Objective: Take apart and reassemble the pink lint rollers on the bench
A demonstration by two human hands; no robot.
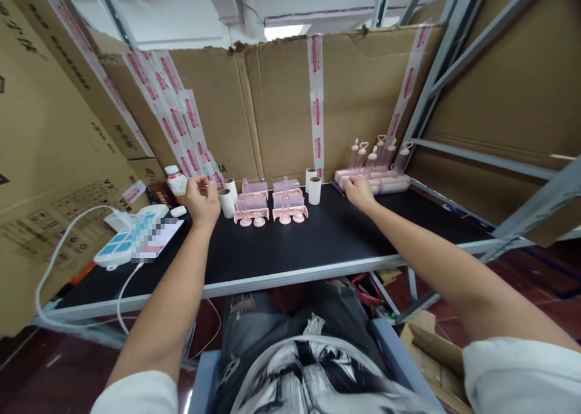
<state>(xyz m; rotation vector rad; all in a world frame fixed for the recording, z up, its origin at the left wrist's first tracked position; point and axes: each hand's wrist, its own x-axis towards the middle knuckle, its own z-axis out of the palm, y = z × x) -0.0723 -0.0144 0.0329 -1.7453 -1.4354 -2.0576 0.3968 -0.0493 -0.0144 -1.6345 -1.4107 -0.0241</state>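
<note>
1. Can see round caps (259, 221) in front of pink boxes (252, 203) with clear bottles (285, 203). Looks laid out already, in two groups side by side in the middle.
2. Can see white rolls (314, 192) standing in pairs on both sides.
3. Holding the left hand (203, 202) up by the left pair, with fingers curled. Cannot tell if pinching anything.
4. Resting the right hand (358, 191) by pink tubes (391, 185) at the right, with fingers bent. Cannot tell if clamped on one.
5. Can see wands (402, 160) at the back. Cannot tell of any work left.

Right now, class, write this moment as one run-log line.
left hand: beside white tubes, grip unclear; right hand: at pink cylinders, grip unclear; pink pieces: on black tabletop between white tube pairs
</note>
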